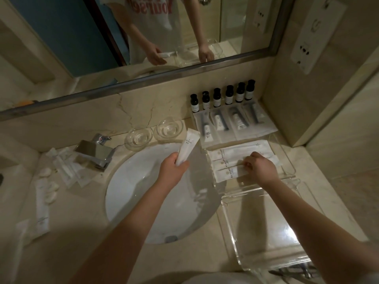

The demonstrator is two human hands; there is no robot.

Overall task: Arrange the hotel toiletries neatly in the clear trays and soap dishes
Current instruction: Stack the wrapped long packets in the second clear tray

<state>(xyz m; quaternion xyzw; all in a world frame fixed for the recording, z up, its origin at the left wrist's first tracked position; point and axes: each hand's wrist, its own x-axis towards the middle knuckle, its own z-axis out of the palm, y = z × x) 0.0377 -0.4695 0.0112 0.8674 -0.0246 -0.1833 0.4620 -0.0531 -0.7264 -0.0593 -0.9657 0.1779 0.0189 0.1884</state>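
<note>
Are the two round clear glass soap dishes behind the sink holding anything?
No, the left soap dish and the right soap dish both show bare glass with nothing lying inside.

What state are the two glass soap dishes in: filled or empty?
Empty: the left dish and the right dish show only clear glass, nothing inside.

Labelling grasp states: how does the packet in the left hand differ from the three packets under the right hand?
The held packet is tilted in the air above the sink; the three tray packets lie flat, side by side, in the clear tray. The left hand grips its packet; the right hand rests on the others. All are long white sachets.
</note>
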